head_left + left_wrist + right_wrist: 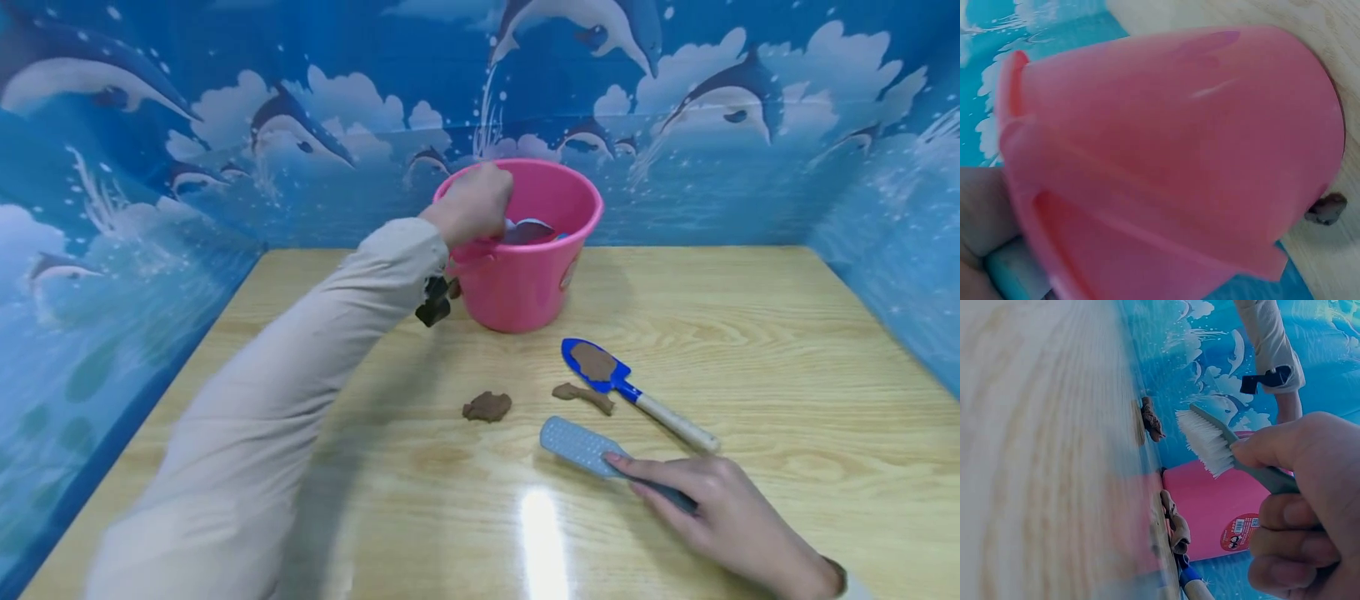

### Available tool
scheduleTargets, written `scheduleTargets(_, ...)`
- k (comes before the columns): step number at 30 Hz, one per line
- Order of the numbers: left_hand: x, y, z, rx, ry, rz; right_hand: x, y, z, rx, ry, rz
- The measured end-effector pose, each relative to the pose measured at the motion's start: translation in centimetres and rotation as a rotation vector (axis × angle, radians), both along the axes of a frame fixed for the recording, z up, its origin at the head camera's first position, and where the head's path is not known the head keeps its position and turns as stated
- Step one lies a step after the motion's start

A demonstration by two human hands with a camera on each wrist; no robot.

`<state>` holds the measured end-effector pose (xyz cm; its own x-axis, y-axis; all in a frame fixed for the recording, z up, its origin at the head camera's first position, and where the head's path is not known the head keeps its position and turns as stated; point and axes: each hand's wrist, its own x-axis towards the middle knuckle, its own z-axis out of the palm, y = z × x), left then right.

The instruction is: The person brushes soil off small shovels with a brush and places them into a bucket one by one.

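Note:
My left hand [478, 200] reaches over the rim of a pink bucket [517, 292], fingers curled. In the left wrist view its fingers [985, 209] close about a pale and teal object [1019, 269], whose kind is mostly hidden. A dark grey, blade-like thing [528, 232] shows inside the bucket beside this hand. Low over the table, my right hand [723, 517] grips a scrubbing brush [581, 446] by its grey-green handle. The white bristles [1207, 440] face down toward the table, apart from the brown lumps.
A blue trowel [615, 375] with a wooden handle lies right of centre, brown stuff on its blade. A brown strip [583, 395] and a brown lump [487, 407] lie on the wooden table [787, 350]. Dolphin-printed sheeting [360, 108] surrounds the back and sides.

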<state>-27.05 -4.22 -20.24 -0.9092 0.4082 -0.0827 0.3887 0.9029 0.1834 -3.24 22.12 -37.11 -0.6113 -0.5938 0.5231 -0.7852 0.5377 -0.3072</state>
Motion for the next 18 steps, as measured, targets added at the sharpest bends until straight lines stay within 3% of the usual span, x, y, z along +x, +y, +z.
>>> scheduleTargets(8, -0.8, 0.7, -1.3, -0.042, -0.079, 0.038, 0.0, -0.1, -0.2, -0.003, -0.003, 0.006)
scheduleTargets(18, -1.2, 0.8, -1.8, -0.099, -0.228, 0.048, 0.1, -0.2, -0.6, -0.025, 0.008, 0.008)
